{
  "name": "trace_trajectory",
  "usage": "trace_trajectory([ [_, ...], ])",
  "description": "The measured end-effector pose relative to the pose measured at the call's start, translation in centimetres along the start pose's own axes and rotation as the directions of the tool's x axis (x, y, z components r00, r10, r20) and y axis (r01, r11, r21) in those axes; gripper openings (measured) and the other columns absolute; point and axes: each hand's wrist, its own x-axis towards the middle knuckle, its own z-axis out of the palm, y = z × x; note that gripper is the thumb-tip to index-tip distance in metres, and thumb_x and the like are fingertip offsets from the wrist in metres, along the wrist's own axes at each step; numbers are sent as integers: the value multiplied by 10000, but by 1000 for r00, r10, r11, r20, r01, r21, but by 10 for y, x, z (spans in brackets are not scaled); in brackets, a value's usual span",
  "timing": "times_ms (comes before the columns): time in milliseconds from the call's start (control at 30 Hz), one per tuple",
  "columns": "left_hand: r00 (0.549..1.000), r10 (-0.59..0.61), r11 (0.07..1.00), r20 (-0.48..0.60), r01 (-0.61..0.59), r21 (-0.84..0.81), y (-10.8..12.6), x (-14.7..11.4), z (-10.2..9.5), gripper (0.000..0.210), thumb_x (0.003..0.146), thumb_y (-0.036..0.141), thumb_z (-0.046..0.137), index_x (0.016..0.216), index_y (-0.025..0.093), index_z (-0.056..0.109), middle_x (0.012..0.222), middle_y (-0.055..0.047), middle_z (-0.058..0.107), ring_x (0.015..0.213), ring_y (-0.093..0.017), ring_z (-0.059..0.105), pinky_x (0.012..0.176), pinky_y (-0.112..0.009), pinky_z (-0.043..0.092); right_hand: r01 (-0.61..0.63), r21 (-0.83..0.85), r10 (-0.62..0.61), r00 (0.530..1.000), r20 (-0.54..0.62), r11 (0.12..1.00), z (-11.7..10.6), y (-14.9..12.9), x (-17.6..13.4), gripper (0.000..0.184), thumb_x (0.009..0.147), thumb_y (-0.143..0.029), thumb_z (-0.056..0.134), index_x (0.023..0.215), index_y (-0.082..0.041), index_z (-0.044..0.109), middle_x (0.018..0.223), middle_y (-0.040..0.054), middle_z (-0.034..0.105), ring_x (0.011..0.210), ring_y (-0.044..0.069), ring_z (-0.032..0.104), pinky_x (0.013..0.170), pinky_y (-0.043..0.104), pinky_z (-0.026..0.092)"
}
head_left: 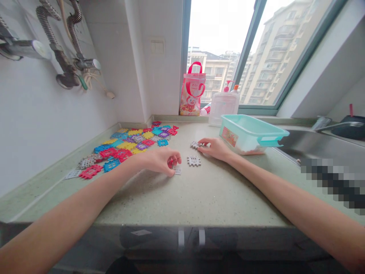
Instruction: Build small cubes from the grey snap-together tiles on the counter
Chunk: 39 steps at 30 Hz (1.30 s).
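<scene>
My left hand (162, 161) is over the middle of the counter, its fingers curled inward. A thin white grid piece (177, 171) shows at the tip of its thumb, pinched there as far as I can see. To the right, my right hand (216, 149) closes its thumb and fingers on the edge of a grey interlocking block (195, 145). Another grey interlocking block (194, 161), square with notched edges and a window grid, lies flat between the hands. Left of my left hand spreads a pile of colourful interlocking blocks (125, 145), red, blue, yellow, purple and grey.
A turquoise plastic bin (253, 131) stands right of my right hand, beside the metal sink (308, 146). Behind it are a clear pump container (224, 106) and a pink bag (191, 99) by the window. Pipes and valves (68, 64) hang on the left wall.
</scene>
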Motion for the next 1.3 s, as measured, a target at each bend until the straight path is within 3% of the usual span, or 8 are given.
trace_trajectory([
  [267,999,14,999,41,-16,46,0,-1,-4,359,754,297,743,1099,226,808,802,6,674,711,-144,592,638,-263,420,-213,390,251,967,-49,896,-9,24,8,362,886,-449,776,1161,-216,804,1174,117,818,1006,264,778,894,404,631],
  [433,996,81,997,-37,-81,7,-9,0,-1,263,811,370,764,1026,238,838,815,-12,714,706,-137,604,654,-252,433,-200,180,233,955,-185,963,-14,35,7,334,912,-420,740,1149,-189,789,1185,150,805,1020,290,776,955,490,623],
  [600,988,97,988,-122,-110,-107,-17,9,9,292,917,443,696,976,202,851,799,-42,750,716,-146,618,645,-246,424,-82,125,104,977,-185,989,-12,33,5,310,950,-429,670,1163,-224,765,1194,113,800,1051,274,763,941,481,617],
  [800,952,75,979,-297,-127,-158,-8,17,25,287,914,432,709,934,180,846,807,-48,760,733,-151,623,689,-269,441,27,-1,-27,1000,1,1000,-12,13,-3,234,965,-426,663,1082,-261,782,1104,70,814,1060,279,753,979,473,579],
  [933,898,-62,979,-436,-29,-199,-1,16,25,292,901,431,718,831,168,825,745,-38,750,670,-138,593,654,-282,410,235,-15,-235,962,-140,972,-19,-24,-13,320,1024,-441,608,1246,-254,743,1285,104,765,1168,282,724,1010,470,571],
  [1000,870,-138,967,-474,13,-256,1,16,24,325,902,451,713,803,157,809,711,-31,724,638,-131,563,630,-284,388,359,-13,-358,926,-117,933,-19,-47,-19,364,1017,-465,643,1307,-258,722,1252,95,777,1102,264,742,971,438,586],
  [1133,869,-212,930,-448,38,-365,1,18,26,359,875,496,729,793,153,795,644,-4,641,577,-115,484,573,-275,330,478,-80,-480,877,-7,874,-13,-81,-29,334,998,-482,690,1262,-288,759,1146,70,817,1019,268,760,926,423,589],
  [1300,908,-226,871,-352,26,-491,-1,20,33,446,864,592,723,846,153,799,589,18,567,519,-107,429,531,-272,295,485,-152,-491,871,4,861,-9,-88,-31,238,1031,-423,636,1147,-299,803,1103,50,833,982,262,772,875,411,600],
])
